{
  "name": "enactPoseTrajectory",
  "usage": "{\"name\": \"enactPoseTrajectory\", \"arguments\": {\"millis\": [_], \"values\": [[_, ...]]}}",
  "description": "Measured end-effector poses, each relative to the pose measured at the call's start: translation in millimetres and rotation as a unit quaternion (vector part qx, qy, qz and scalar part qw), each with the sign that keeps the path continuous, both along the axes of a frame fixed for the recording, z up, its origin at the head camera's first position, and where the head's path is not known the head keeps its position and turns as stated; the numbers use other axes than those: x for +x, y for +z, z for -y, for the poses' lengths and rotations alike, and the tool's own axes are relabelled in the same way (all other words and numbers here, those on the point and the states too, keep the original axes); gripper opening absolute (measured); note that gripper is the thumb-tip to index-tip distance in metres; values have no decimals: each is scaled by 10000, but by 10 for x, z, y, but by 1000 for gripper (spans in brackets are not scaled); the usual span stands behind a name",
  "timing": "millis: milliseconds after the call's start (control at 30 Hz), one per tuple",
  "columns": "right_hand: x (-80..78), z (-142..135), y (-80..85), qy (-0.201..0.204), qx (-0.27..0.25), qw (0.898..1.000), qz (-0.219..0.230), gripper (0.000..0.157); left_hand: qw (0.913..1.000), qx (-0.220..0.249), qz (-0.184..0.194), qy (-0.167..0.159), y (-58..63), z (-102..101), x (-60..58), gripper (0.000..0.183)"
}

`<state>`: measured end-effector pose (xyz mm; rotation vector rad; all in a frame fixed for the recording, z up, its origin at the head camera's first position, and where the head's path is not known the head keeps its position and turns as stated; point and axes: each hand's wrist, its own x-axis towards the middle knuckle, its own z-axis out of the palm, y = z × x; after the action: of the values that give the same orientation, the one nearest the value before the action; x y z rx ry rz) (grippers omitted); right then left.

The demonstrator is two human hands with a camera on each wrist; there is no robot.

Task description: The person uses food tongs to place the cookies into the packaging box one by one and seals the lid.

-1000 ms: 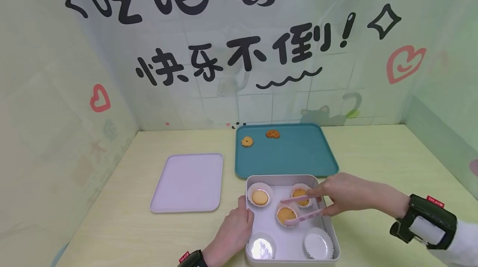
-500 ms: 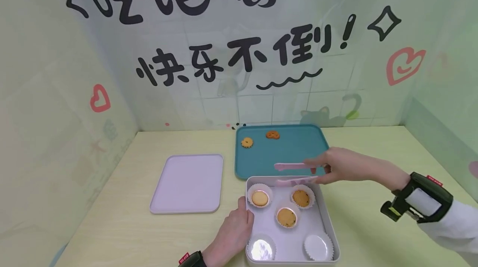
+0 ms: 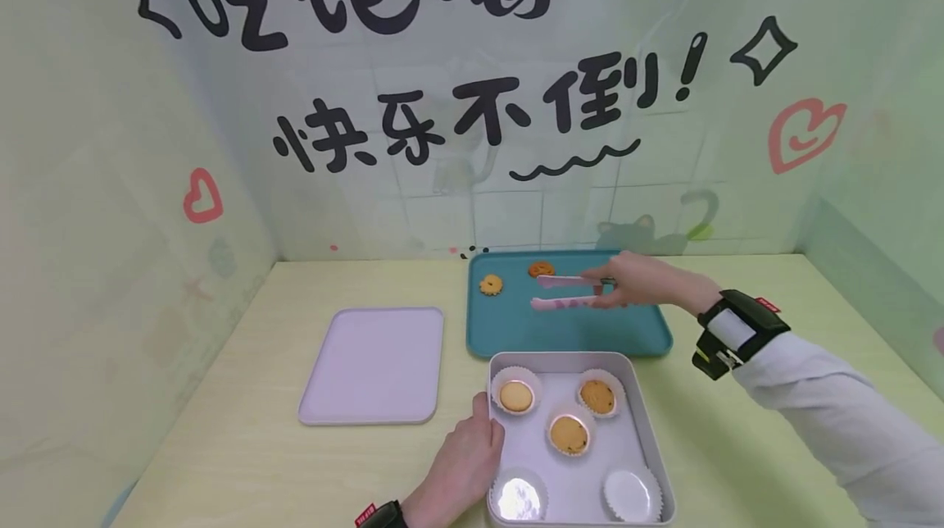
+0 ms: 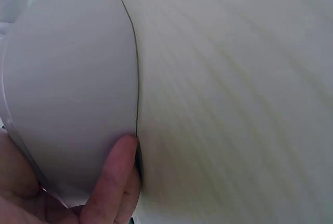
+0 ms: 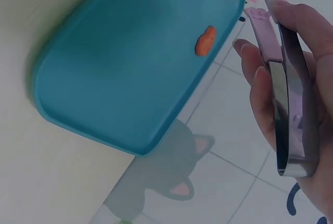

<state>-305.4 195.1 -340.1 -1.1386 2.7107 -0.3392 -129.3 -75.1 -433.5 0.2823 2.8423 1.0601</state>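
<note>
My right hand (image 3: 636,278) holds pink tongs (image 3: 562,303) over the teal tray (image 3: 509,335). The tongs' arms stand apart with nothing between them, their tips close to a brown pretzel-shaped cookie (image 3: 542,268). Left of it lies a round scalloped cookie (image 3: 490,285). In the right wrist view, fingers and thumb wrap the tongs' metal handle (image 5: 296,130). My left hand (image 3: 466,452) grips the left wall of a pale square tin (image 3: 568,483), thumb by the rim and fingers against the outer side (image 4: 78,78). Three fluted cups inside hold cookies (image 3: 569,435).
Two cups with no cookie, one at the tin's front left (image 3: 519,495) and one at its front right (image 3: 633,495). A flat lilac tray (image 3: 372,364) lies to the left on the wooden table (image 3: 243,397). A printed wall (image 3: 442,216) rises right behind the teal tray.
My right hand has moved the tongs away from the middle cup's cookie, now left in the tin, up and back over the teal tray. The left hand has stayed at the tin.
</note>
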Motion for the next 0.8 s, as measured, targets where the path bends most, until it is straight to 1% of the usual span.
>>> {"name": "enactPoseTrajectory", "arguments": {"millis": [67, 267, 467, 600, 800], "values": [[-73, 5, -28, -107, 3, 9999, 72, 44, 10000, -2, -21, 14, -5, 4, 1, 33], [-251, 19, -92, -378, 165, 9991, -16, 47, 9999, -25, -134, 11, -6, 5, 9, 30], [-379, 49, -131, -734, 332, 9967, 50, 50, 9997, -55, -223, 34, -1, 10, 13, 30], [-454, 54, -153, -944, 359, 9948, 136, 52, 9998, 11, -175, 25, 0, 17, 13, 31], [-549, 36, -205, -1005, 409, 9940, 117, 52, 9999, 27, -150, 15, -11, 24, 14, 32]]}}
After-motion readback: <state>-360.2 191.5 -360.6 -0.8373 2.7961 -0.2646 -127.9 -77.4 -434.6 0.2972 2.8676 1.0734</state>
